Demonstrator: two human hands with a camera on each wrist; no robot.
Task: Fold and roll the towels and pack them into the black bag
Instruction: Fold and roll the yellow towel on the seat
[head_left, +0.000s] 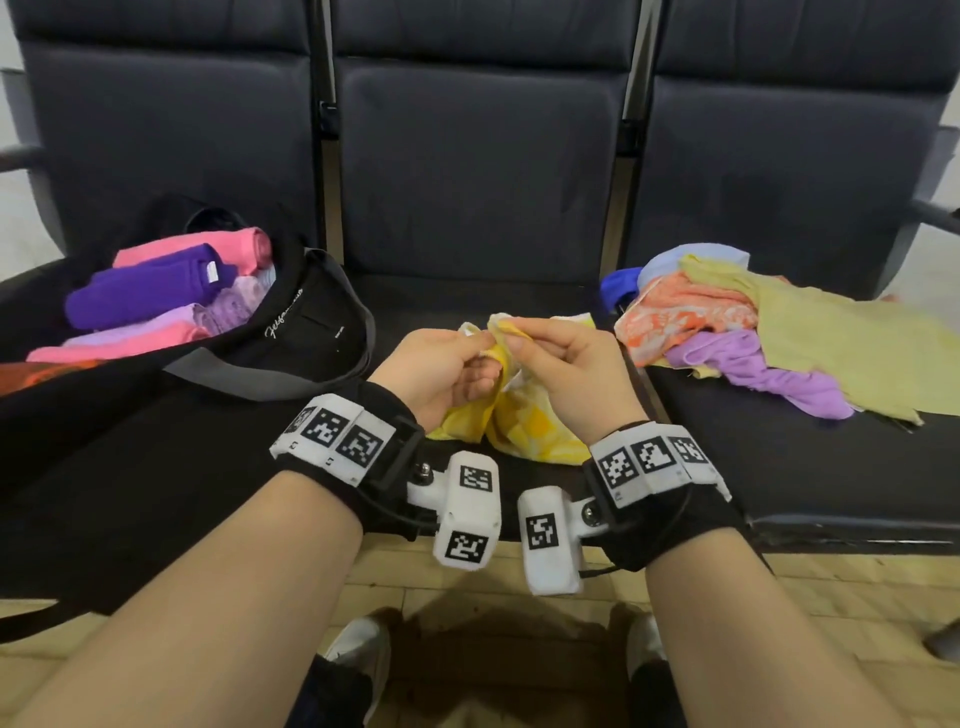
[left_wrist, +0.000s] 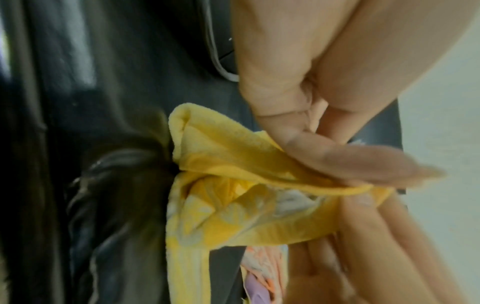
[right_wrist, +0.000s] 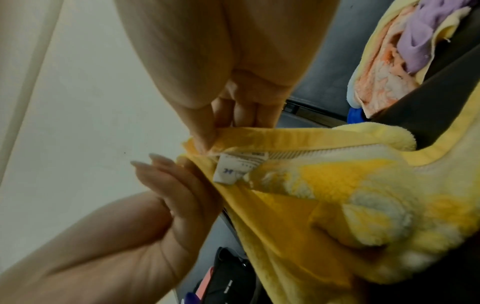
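A yellow and white patterned towel (head_left: 524, 421) hangs crumpled over the middle seat, held up by both hands. My left hand (head_left: 441, 364) pinches its top edge between thumb and fingers, and my right hand (head_left: 550, 358) pinches the same edge just beside it. In the right wrist view the yellow towel (right_wrist: 337, 195) shows a white label near the pinched corner. The left wrist view shows the towel (left_wrist: 233, 195) bunched under my thumb. The black bag (head_left: 291, 332) lies open on the left seat with several rolled pink and purple towels (head_left: 156, 286) inside.
A loose pile of towels (head_left: 753, 332), orange, purple, pale yellow and blue, lies on the right seat. Dark padded seat backs (head_left: 478, 156) stand behind. Yellowish floor tiles (head_left: 831, 597) and my shoes show below the seat edge.
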